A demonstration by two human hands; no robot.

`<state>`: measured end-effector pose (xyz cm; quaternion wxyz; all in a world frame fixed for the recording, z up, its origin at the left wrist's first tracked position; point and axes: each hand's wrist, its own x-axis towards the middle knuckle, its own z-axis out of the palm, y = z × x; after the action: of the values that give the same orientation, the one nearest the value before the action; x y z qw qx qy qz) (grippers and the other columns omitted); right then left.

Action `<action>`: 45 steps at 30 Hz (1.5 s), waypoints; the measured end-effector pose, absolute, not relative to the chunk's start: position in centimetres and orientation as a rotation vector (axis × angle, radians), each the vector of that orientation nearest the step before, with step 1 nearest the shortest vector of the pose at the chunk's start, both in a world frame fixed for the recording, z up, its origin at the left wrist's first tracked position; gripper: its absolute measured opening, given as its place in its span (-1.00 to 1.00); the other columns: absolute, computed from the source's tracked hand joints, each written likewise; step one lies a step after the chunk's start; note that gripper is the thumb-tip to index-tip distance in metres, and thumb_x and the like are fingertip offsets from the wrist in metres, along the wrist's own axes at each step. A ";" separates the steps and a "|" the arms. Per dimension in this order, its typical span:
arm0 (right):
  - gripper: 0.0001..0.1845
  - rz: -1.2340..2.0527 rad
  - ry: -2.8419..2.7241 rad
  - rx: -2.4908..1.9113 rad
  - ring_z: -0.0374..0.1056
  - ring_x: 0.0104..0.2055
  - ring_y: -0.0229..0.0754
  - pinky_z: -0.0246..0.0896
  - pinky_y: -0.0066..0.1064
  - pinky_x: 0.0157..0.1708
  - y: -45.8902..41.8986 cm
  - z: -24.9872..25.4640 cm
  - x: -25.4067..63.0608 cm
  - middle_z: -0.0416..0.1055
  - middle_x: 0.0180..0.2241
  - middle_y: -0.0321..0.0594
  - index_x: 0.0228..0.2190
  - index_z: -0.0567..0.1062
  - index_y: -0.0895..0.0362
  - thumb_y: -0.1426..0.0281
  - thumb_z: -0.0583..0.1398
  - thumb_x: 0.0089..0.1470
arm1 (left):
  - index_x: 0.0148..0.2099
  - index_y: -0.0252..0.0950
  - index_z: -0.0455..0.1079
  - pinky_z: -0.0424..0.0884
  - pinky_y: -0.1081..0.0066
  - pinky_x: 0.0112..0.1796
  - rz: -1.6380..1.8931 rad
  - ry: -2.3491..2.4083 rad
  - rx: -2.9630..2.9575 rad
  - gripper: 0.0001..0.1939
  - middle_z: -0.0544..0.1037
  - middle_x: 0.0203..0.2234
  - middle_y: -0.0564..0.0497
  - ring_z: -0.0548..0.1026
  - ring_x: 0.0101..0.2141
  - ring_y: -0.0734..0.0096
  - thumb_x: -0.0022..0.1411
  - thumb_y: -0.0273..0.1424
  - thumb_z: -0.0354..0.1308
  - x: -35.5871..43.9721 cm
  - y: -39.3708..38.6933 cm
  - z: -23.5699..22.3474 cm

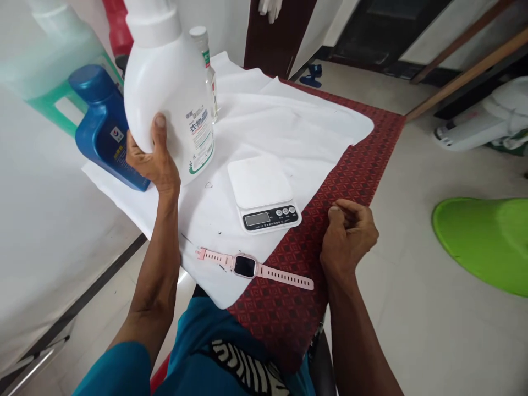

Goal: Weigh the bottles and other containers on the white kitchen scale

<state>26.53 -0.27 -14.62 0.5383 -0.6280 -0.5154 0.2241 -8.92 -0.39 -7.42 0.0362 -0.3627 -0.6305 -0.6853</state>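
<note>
My left hand (154, 157) grips a big white laundry detergent bottle (165, 82), thumb on its near side; the other fingers are partly hidden by it. The bottle has a printed label with a green edge and leans slightly. Right of it, a white kitchen scale (260, 184) with a dark display panel and several buttons lies on the cloth. A pink smartwatch (245, 266) is stretched out flat in front of the scale. Over the table's right edge, my right hand (348, 234) is loosely curled, thumb against the fingers, with nothing visible in it.
A blue bottle (103, 126), a green-and-clear jug (53, 71) and a clear glass bottle (210, 82) stand around the detergent bottle. White cloth (284, 121) covers part of the red patterned table covering (350, 176). A green plastic object (487, 242) sits at right.
</note>
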 end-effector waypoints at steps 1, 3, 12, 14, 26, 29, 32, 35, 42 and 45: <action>-0.76 0.539 -1.225 -1.493 0.54 -0.16 -0.01 0.47 -0.07 -0.05 -0.3 -14.7 26.5 0.62 -0.19 -0.10 -0.22 0.57 0.07 0.23 0.23 0.11 | 0.07 -0.42 0.39 0.34 0.11 -0.15 -1.969 -1.929 -1.051 -0.17 0.54 0.04 -0.05 0.50 0.13 0.23 0.50 0.31 -0.19 -9.0 -0.3 -7.6; -0.73 0.555 -1.211 -1.488 0.53 -0.15 -0.02 0.46 -0.07 -0.04 -0.2 -14.8 26.4 0.61 -0.18 -0.09 -0.21 0.57 0.08 0.22 0.24 0.08 | 0.13 -0.46 0.38 0.38 0.11 -0.10 -1.726 -1.940 -0.945 -0.06 0.54 0.03 -0.06 0.50 0.10 0.32 0.42 0.36 -0.23 -8.7 -0.4 -7.8; -0.63 0.654 -1.499 -1.387 0.51 -0.11 -0.06 0.44 -0.08 -0.01 -3.2 -10.5 28.4 0.57 0.00 -0.08 -0.04 0.58 0.08 0.15 0.36 0.20 | 0.50 -0.26 0.17 0.37 -0.17 0.20 -1.619 -1.912 -1.013 -0.17 0.36 0.31 -0.14 0.40 0.33 0.09 0.47 0.15 0.22 -2.6 -10.5 -7.3; -0.71 0.594 -1.921 -1.159 0.53 -0.09 -0.02 0.45 -0.07 0.00 -6.0 -9.4 28.1 0.60 -0.03 -0.12 -0.04 0.60 0.03 0.18 0.38 0.28 | 0.45 -0.24 0.25 0.46 -0.07 0.18 -1.683 -1.926 -1.103 -0.31 0.43 0.23 -0.15 0.50 0.25 0.10 0.50 0.01 0.28 -0.6 -14.0 -7.7; -0.66 0.512 -2.609 -0.553 0.51 -0.09 0.04 0.53 -0.14 -0.11 -9.5 -12.1 25.7 0.58 -0.12 -0.09 0.06 0.49 0.11 0.40 0.37 0.29 | -0.13 -0.27 0.58 0.58 0.42 -0.26 -1.845 -2.369 -1.079 -0.91 0.64 -0.40 0.05 0.64 -0.37 0.42 0.44 -0.36 0.31 8.6 -20.0 -7.4; -0.63 0.522 -2.554 -0.599 0.52 -0.10 0.04 0.54 -0.14 -0.13 -9.8 -12.8 25.0 0.58 -0.13 -0.10 0.07 0.50 0.10 0.35 0.39 0.27 | -0.20 -0.26 0.58 0.54 0.44 -0.32 -1.973 -2.428 -1.174 -0.85 0.64 -0.45 0.07 0.61 -0.42 0.44 0.45 -0.32 0.30 9.5 -19.9 -7.3; -0.75 0.537 -2.449 -0.692 0.52 -0.15 0.00 0.52 -0.18 -0.18 -10.5 -13.4 24.3 0.56 -0.20 -0.14 -0.04 0.54 0.10 0.36 0.38 0.27 | -0.23 -0.26 0.60 0.50 0.44 -0.34 -2.041 -2.498 -1.305 -0.79 0.63 -0.46 0.05 0.57 -0.44 0.44 0.46 -0.26 0.29 9.9 -20.9 -7.6; -0.85 0.669 -2.277 -0.840 0.50 -0.26 -0.10 0.47 -0.27 -0.26 -10.9 -12.6 23.8 0.53 -0.26 -0.22 -0.17 0.56 0.08 0.35 0.39 0.25 | -0.22 -0.26 0.61 0.50 0.41 -0.34 -2.135 -2.651 -1.412 -0.71 0.63 -0.44 0.01 0.56 -0.42 0.38 0.44 -0.14 0.31 9.3 -22.4 -8.2; -0.79 0.957 -1.982 -1.021 0.41 -0.36 -0.24 0.39 -0.40 -0.40 -11.9 -6.6 21.1 0.52 -0.29 -0.30 -0.16 0.62 0.06 0.27 0.44 0.21 | 0.42 -0.22 0.49 0.47 0.00 0.29 -3.205 -2.608 -1.165 -0.21 0.62 0.23 -0.25 0.59 0.20 -0.08 0.35 0.17 0.33 7.9 -21.4 -8.3; -0.80 0.875 -2.008 -0.986 0.43 -0.33 -0.22 0.42 -0.38 -0.38 -12.4 -6.0 19.3 0.54 -0.27 -0.28 -0.13 0.62 0.06 0.30 0.41 0.23 | 0.46 -0.24 0.47 0.44 -0.02 0.32 -3.660 -2.252 -0.968 -0.19 0.61 0.23 -0.28 0.56 0.25 -0.13 0.38 0.16 0.32 7.9 -20.2 -7.3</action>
<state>19.26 -12.39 -6.00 0.3613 -0.3827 -0.7795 0.3397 7.88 -20.25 -7.33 -0.5904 -0.1773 -0.4127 -0.6705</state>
